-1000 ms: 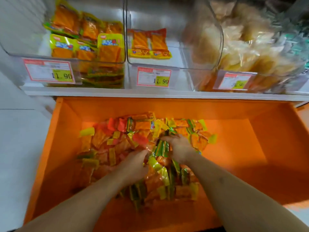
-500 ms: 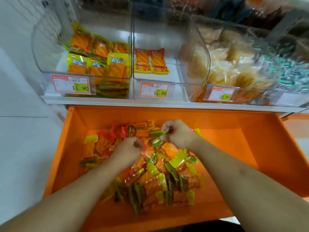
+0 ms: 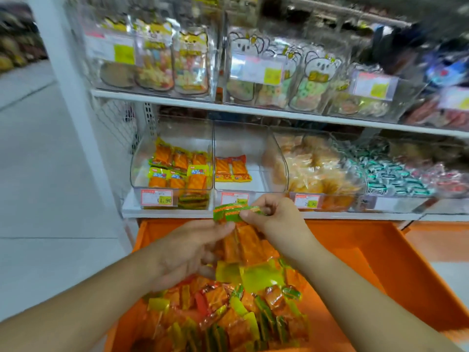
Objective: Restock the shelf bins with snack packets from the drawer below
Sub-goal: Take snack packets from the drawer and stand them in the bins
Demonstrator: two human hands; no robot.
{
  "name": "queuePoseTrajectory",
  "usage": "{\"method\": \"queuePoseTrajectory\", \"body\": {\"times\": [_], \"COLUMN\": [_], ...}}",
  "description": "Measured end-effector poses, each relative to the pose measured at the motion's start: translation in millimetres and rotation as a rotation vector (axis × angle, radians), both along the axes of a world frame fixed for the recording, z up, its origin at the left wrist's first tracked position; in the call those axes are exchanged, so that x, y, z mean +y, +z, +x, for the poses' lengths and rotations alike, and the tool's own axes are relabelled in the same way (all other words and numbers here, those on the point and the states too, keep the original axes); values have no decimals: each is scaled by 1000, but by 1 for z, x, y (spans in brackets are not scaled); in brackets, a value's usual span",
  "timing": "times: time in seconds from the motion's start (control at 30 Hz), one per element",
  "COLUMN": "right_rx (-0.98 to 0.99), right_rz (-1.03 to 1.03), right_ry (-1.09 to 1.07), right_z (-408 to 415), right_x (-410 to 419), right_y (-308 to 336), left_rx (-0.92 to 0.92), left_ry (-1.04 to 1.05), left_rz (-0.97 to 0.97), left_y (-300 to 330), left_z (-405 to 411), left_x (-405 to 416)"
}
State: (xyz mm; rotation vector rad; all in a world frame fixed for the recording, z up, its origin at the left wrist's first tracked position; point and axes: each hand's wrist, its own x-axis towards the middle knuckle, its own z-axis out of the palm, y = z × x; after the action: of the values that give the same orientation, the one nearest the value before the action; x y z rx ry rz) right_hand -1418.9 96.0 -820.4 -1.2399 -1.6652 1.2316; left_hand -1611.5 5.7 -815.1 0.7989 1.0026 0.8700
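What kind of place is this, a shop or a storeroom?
Most likely a shop's snack aisle: clear shelf bins of packets carry price tags, bagged snacks fill the shelf above, and an orange drawer of stock sits below.

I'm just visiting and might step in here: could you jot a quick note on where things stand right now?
Right hand and left hand together hold a bunch of snack packets lifted above the orange drawer.
Left bin is partly filled; the middle bin holds only two packets.
Many packets remain in the drawer pile.
Left to do: drop this bunch into a bin, then keep refilling.
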Motion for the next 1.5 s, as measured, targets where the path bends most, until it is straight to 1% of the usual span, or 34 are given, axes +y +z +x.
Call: {"method": "queuePoseTrajectory", "body": {"times": [0.03,0.1,0.2,0.27,0.33,0.37,0.43,0.47,0.57,0.63,0.73,0.8,0.87,0.93,0.97,1.0,1.03,1.07,1.1,1.17,1.27,1.33,1.4,1.47,1.5], "right_rx": [9,-9,-47,20,173,193,94,38,-91,-125,-151,-155,-161,-215,-261,-310,-352,-383,-401,-424,-484,-440,-271,-43,31], "right_rz": [14,47,68,-22,-171,-189,-113,-82,-21,33,107,141,270,487,602,705,786,846,888,919,832,717,500,195,81], "right_ry": [-27,-81,-107,-43,124,219,347,354,313,310,270,206,149,173,209,241,268,291,314,343,280,205,122,105,109], "right_z": [-4,-12,-24,-24,-17,-13,-8,-8,-12,-13,-15,-17,-17,-15,-14,-14,-14,-16,-18,-21,-21,-21,-25,-32,-35], "right_x": [-1,-2,-4,-3,2,5,9,11,13,13,13,12,11,7,5,3,1,-1,-2,-2,-3,-5,-8,-10,-11], "right_y": [-2,-8,-10,-1,13,19,27,27,24,23,24,25,26,27,26,23,21,20,19,18,17,16,14,15,15], "left_rx": [39,174,316,397,456,477,511,530,564,550,598,571,456,209,91,18,-6,11,56,138,250,316,360,398,414], "left_ry": [4,42,123,135,128,126,125,122,79,69,66,110,242,339,316,267,222,199,199,265,361,412,430,434,432], "left_rz": [26,78,93,133,196,222,249,251,242,235,245,218,120,-62,-134,-162,-145,-97,-40,40,122,165,204,247,267], "left_y": [2,4,-1,-1,3,6,7,7,1,-2,2,5,4,6,9,12,14,14,14,14,17,19,19,18,17], "left_z": [0,1,-1,-5,-11,-13,-17,-19,-24,-26,-29,-34,-40,-43,-44,-42,-40,-38,-37,-36,-37,-37,-37,-36,-35], "left_x": [-3,-7,0,9,19,23,30,32,36,37,37,40,44,44,42,39,36,34,33,33,31,28,28,27,26]}}
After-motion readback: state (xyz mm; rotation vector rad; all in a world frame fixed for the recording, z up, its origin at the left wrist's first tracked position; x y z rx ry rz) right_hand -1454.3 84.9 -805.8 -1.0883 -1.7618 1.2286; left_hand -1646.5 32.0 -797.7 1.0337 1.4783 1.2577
